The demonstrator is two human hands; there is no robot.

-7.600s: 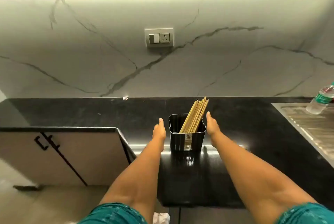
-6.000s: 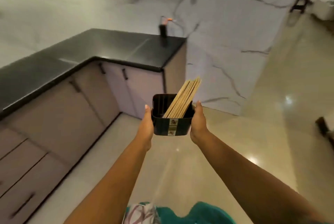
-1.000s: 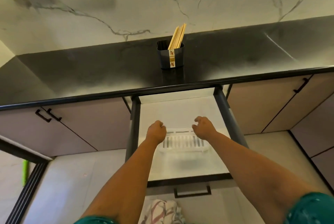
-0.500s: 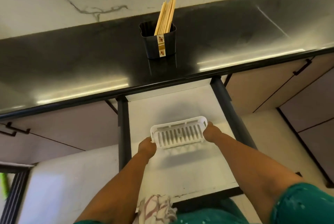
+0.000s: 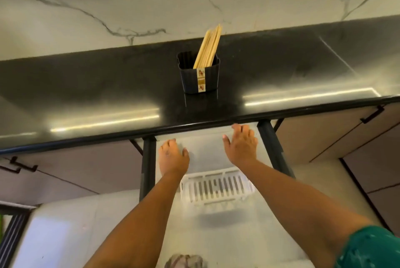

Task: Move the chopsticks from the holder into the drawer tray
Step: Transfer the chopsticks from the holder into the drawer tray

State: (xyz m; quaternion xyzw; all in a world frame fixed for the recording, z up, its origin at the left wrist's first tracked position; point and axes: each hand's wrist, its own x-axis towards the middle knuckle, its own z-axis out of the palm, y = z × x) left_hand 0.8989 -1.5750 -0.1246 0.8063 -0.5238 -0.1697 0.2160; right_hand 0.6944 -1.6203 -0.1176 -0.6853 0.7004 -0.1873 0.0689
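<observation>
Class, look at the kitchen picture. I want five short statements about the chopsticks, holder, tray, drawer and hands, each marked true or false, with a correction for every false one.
1. The chopsticks stand in the holder on the counter. True.
2. The tray lies on the counter. False: it lies in the open drawer, below the counter edge.
3. The left hand holds a chopstick. False: it is open and holds nothing.
4. The right hand is open, its fingers spread, just under the counter edge. True.
5. The tray already has chopsticks in it. False: its slotted floor is bare.
</observation>
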